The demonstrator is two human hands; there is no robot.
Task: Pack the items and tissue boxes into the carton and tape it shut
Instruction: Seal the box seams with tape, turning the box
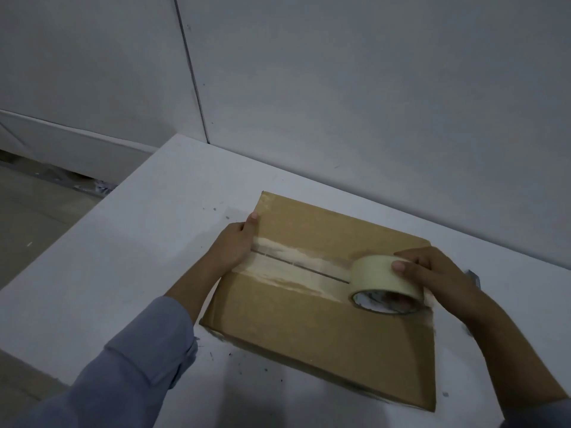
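A brown carton (pixel 333 332) lies on the white table (pixel 129 248) with its top flaps closed. A strip of pale tape (pixel 296 267) runs along the centre seam from the left edge towards the right. My right hand (pixel 432 273) grips a cream tape roll (pixel 383 282) that stands on the carton near the right end of the seam, thumb on its outer face and fingers through the core. My left hand (pixel 234 242) presses on the carton's left edge at the start of the strip. The carton's contents are hidden.
A grey wall (pixel 340 88) stands close behind the table. The table's left edge drops to a floor (pixel 34 217) with some debris. A small dark object (pixel 472 276) peeks out beyond the carton's right side, behind my right hand.
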